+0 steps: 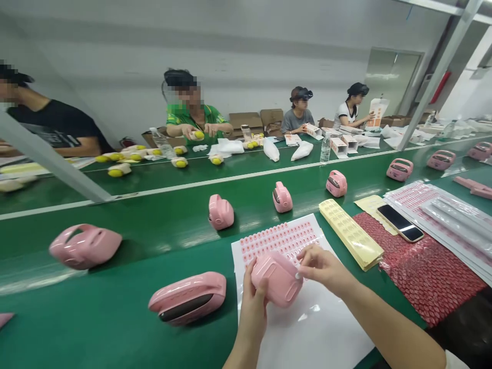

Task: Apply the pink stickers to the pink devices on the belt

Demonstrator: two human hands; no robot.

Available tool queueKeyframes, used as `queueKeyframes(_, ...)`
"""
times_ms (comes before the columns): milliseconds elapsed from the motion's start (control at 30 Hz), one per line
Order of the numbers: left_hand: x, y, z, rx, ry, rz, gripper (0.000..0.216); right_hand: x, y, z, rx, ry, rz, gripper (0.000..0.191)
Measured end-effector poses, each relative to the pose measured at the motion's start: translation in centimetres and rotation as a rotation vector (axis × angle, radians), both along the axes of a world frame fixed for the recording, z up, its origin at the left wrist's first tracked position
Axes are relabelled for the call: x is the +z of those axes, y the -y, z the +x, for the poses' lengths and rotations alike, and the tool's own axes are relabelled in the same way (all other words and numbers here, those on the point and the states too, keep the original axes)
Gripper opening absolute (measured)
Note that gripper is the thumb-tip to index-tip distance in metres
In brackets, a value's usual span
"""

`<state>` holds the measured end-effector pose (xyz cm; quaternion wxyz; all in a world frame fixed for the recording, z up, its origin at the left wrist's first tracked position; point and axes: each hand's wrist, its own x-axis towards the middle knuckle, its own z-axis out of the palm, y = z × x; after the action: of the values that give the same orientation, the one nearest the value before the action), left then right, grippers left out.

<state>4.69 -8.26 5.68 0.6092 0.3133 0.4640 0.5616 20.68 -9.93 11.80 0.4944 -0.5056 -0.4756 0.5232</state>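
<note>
My left hand (254,300) grips a pink plastic casing (277,279) with a handled shape like the others nearby, its flat side turned toward me. My right hand (321,269) is closed in a pinch at the casing's right edge. Something small and whitish shows at those fingertips, too small to name. Beneath both hands lies a white sheet (307,328) with rows of small pink-and-red stickers along its far part. Left of the sheet, another pink casing (188,297) with a dark panel rests on the green surface.
Several pink casings, one of them at far left (86,247), stand along the green belt (161,210). To my right are yellow sticker strips (349,233), a phone (400,223), red bubble wrap (430,271) and more sticker sheets (457,210). Co-workers sit across the belt; a metal post (54,156) rises at left.
</note>
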Motion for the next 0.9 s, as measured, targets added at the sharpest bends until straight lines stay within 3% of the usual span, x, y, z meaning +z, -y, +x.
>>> queueKeyframes(133, 0.5, 0.1, 0.3, -0.017, 0.019, 0.003, 0.069, 0.0, -1.0, -2.6, 0.053, 0.146, -0.023, 0.014)
queueKeyframes(467, 1.3, 0.3, 0.3, -0.048, 0.029, -0.024, 0.07, -0.2, -1.3, -2.4, 0.046, 0.317, 0.003, 0.014)
queueKeyframes(533, 1.2, 0.3, 0.2, -0.037, 0.037, -0.031, 0.07, -1.1, -1.3, -2.7, 0.006, 0.39, 0.138, 0.012)
queueKeyframes(700, 0.4, -0.1, 0.1, -0.012, 0.053, -0.056, 0.071, -2.5, -0.1, -3.5, -0.107, 0.535, 0.66, 0.008)
queueKeyframes(800, 0.7, -0.4, 0.1, 0.01, 0.127, -0.085, 0.066, -1.6, 0.8, -1.5, -0.179, 0.478, 0.702, 0.005)
queueKeyframes(900, 1.7, -0.7, -0.2, 0.02, 0.245, -0.197, 0.055, -0.7, 0.7, 3.7, -0.435, 0.448, 0.557, 0.009)
